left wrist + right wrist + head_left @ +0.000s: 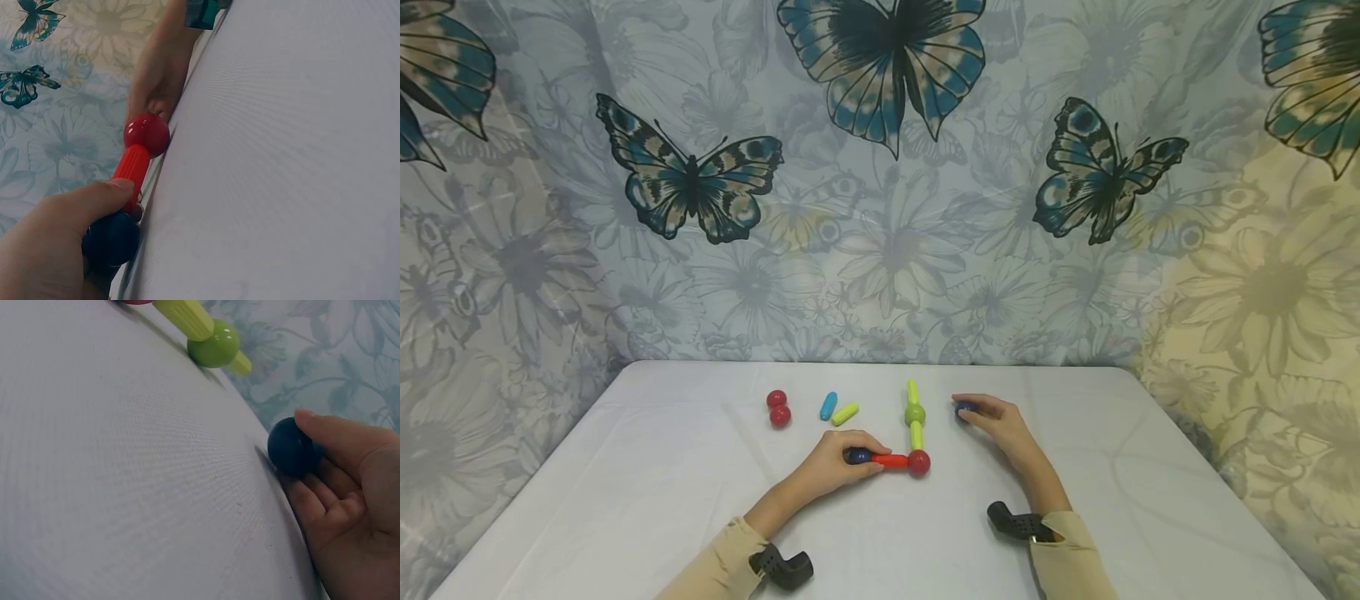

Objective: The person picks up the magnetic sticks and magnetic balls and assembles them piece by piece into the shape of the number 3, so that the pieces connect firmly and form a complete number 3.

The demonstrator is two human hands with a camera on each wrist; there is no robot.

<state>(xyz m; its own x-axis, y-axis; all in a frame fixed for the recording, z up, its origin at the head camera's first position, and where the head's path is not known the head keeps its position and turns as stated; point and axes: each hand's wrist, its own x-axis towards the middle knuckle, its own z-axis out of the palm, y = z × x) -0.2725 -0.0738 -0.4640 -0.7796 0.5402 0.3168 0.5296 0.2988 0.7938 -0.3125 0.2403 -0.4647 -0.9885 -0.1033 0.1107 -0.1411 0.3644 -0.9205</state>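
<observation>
The left hand (838,463) pinches the red rod (891,461), which has a blue ball (857,456) at its left end and a red ball (919,463) at its right end; from there two yellow rods (916,436), with a green ball (914,415) between them, extend to the far side. The right hand (1009,429) holds a second blue ball (290,448), right of the green one. On the counter (655,467), farther left, lie two red balls (780,417), a blue rod (828,406) and a loose yellow rod (845,414).

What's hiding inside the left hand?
In the left hand: a shiny dark-blue ball and one end of a ridged red rod. The hand covers parts of both, so those parts can't be seen.
</observation>
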